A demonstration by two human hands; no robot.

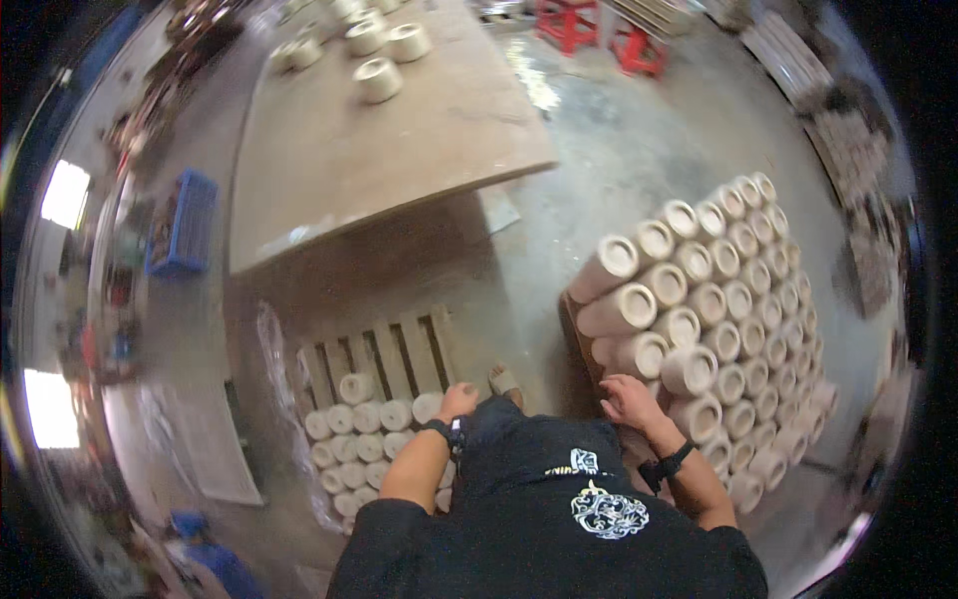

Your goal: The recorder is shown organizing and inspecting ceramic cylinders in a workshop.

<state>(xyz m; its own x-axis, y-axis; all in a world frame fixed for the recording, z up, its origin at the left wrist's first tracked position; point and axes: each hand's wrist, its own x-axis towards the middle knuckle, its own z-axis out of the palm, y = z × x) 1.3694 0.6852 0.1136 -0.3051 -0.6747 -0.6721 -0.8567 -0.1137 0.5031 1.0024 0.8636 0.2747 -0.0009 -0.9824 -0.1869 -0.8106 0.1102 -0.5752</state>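
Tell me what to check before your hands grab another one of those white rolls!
1. Right hand at the big stack of cream tubes: ok, it touches the stack's near edge.
2. Right hand holding a tube: cannot tell.
3. Left hand near the small tubes on the wooden pallet: ok.
4. Left hand free: cannot tell.
5. Bare slats left on the pallet: ok.

The bare slats of the wooden pallet [384,351] lie open beyond the left hand [458,400], with rows of pale ceramic cylinders [357,446] crowding its near half. The stacked ceramic cylinders [699,329] wall off the right hand [631,399]; bare concrete floor [529,299] runs between.
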